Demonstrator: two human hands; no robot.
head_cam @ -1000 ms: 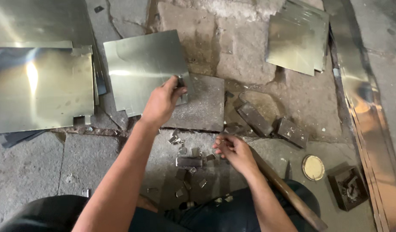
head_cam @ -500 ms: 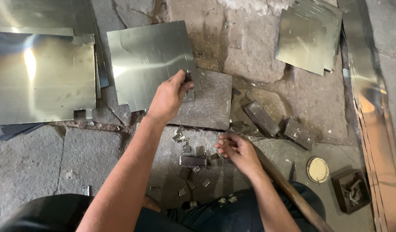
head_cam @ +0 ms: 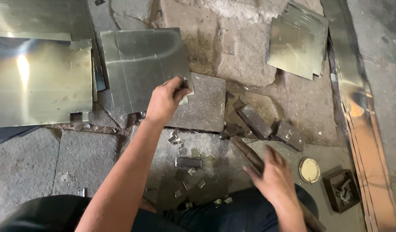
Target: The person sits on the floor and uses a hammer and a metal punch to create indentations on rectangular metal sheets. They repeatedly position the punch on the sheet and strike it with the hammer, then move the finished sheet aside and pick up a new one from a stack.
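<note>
Floor: rough cracked stone slabs [head_cam: 249, 56], grey, dusty; you're sitting low, dark trousers at bottom edge.
Key relation: metal sheet [head_cam: 142, 64] lies up and left of your L hand; its near-right corner sits over the flat stone block [head_cam: 202, 105], right at your fingertips. Sheet's long edges run away from you, slightly tilted.
L hand [head_cam: 165, 101]: arm stretched fwd, fingers pinched shut on that corner of the sheet, touching the block.
R hand [head_cam: 275, 178]: lower right, near your lap, blurred; fingers curled on the wooden handle [head_cam: 249, 154]. Looks like a grip, but can't tell how tight.
Handle axis: runs diagonal, from your R hand up-left to a dark head [head_cam: 228, 131] just beside the block's near edge.
Nearer hand: L is on the sheet; R well apart from it, below and to the right.
Between hands: small metal offcuts [head_cam: 187, 161] scattered on the floor.
Right of block: two dark steel bars [head_cam: 253, 120], [head_cam: 290, 135], near the head's path.
Right of R hand: round brass-coloured lid [head_cam: 309, 169], small dark box [head_cam: 341, 189].
Far left of L hand: big shiny sheets [head_cam: 39, 81].
Up right: stack of smaller sheets [head_cam: 296, 41]; long metal strips [head_cam: 361, 116] along the right edge.
</note>
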